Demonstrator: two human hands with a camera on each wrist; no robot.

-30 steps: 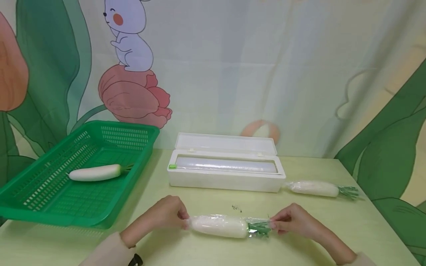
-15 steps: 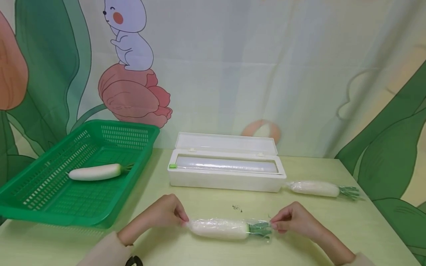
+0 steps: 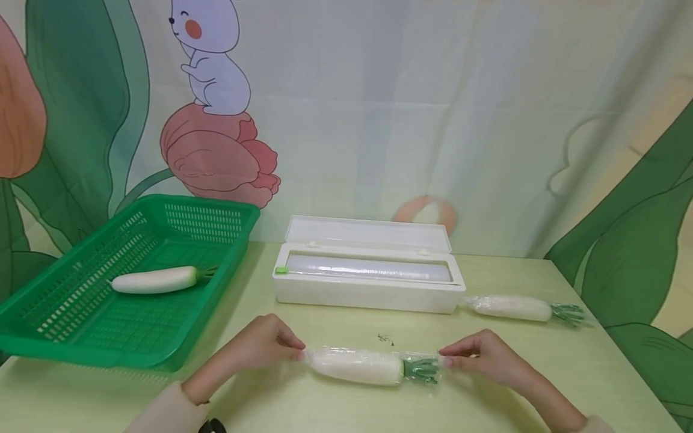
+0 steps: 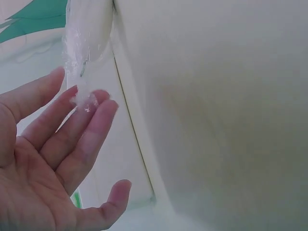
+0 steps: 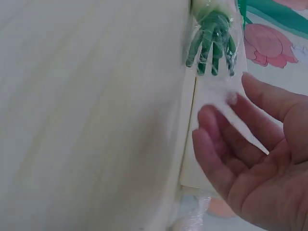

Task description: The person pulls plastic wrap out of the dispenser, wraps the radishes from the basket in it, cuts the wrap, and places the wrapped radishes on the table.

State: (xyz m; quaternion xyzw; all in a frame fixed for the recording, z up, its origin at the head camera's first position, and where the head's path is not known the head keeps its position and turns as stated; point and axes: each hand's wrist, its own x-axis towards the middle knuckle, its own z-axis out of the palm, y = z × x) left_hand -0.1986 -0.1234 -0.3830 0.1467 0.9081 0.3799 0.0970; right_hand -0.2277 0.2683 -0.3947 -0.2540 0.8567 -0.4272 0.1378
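A white daikon (image 3: 357, 365) with short green stalks (image 3: 421, 371), wrapped in clear plastic wrap, lies crosswise between my hands over the table. My left hand (image 3: 266, 341) pinches the gathered plastic wrap at the root end. In the left wrist view a short twisted tail of plastic wrap (image 4: 86, 101) touches the fingertips, with the other fingers loosely bent. My right hand (image 3: 487, 359) pinches the plastic wrap past the stalk end. The right wrist view shows the wrapped stalks (image 5: 211, 45) just beyond the thumb and fingertips.
A white plastic wrap dispenser (image 3: 368, 294), lid raised, stands behind the daikon. Another wrapped daikon (image 3: 511, 307) lies right of it. At left, a green basket (image 3: 108, 358) holds an unwrapped daikon (image 3: 157, 281). Small dark bits (image 3: 385, 339) lie on the table (image 3: 325, 415).
The wrapped daikon shifts slightly and seems to turn between my hands. My left hand moves a little to the left, while the right stays at the stalk end.
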